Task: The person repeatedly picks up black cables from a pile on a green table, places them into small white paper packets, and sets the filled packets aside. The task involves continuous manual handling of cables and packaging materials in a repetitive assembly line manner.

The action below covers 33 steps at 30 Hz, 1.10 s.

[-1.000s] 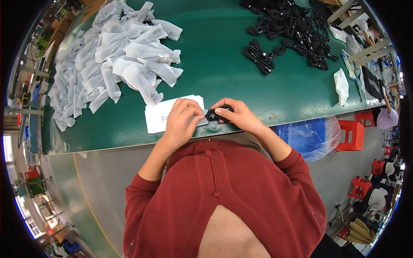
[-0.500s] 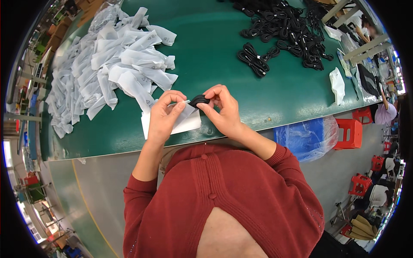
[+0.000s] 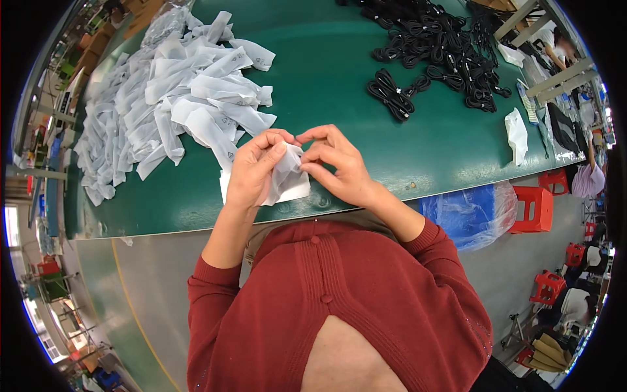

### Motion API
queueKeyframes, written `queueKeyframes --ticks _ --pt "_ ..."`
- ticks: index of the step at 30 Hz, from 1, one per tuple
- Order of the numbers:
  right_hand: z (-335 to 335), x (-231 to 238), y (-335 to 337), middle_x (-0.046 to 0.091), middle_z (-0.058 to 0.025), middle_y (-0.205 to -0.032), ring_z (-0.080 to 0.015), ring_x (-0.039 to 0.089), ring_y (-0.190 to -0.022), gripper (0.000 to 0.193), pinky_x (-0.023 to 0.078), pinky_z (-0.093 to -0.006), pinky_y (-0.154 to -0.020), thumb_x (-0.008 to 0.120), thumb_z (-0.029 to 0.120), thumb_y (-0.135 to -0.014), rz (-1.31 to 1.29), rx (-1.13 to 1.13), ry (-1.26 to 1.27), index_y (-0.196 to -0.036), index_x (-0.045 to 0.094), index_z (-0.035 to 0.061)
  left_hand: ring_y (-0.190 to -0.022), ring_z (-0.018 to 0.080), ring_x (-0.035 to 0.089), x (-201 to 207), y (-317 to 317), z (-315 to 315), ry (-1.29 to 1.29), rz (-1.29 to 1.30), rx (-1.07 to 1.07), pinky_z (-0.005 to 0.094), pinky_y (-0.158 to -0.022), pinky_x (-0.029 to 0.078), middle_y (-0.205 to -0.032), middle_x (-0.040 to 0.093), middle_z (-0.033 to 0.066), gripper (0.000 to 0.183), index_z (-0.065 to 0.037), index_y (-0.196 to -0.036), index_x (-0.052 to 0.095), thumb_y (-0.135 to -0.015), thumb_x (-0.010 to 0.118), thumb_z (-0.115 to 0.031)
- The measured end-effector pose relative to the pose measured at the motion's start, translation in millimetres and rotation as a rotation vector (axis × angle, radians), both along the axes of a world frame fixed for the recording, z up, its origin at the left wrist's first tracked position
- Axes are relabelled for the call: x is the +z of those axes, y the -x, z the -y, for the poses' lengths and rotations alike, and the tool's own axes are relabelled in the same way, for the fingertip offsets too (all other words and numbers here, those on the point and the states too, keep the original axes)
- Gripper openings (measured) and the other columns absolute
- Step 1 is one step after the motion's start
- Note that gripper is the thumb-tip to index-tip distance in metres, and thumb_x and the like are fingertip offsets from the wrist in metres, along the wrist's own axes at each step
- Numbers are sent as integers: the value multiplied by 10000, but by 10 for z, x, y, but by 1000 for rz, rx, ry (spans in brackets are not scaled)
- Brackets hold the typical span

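Close to the table's front edge, my left hand (image 3: 251, 171) is closed on a small frosted white plastic bag (image 3: 285, 171). My right hand (image 3: 341, 168), fingers curled, has its thumb and fingertips at the bag's right edge and seems to pinch it. The black coiled cable is out of sight now; whether it lies inside the bag I cannot tell. Under my hands lies a flat white stack, probably of bags (image 3: 302, 189). A large heap of frosted bags (image 3: 163, 91) spreads to the left. Farther right are several loose coiled black cables (image 3: 392, 95).
A bigger pile of black cables (image 3: 450, 49) covers the far right of the green table (image 3: 313, 85). A crumpled white bag (image 3: 516, 137) lies at its right end. Below the edge stand a plastic-lined blue bin (image 3: 460, 215) and a red stool (image 3: 534, 209). People sit farther right.
The black cable coil held in my right fingers has gone from view. My left hand has come up around the bag, and my right fingers have moved to its edge.
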State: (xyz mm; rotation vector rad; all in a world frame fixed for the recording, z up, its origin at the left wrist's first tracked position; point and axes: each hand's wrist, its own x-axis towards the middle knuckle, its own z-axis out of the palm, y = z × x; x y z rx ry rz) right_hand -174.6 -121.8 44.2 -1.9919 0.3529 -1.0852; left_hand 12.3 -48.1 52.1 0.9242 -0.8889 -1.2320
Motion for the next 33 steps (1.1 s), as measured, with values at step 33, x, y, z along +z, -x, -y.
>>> queueKeyframes --ticks 33 --pt "-52 -160 693 661 -101 -879 -177 573 -716 253 471 -307 -679 535 156 -998 -378 -162 -409 -1155 674 15 -749 271 600 -460 288 -278 201 1319 240 379 -690 482 -794 584 80 122 -50 -821 607 -796 724 -76"
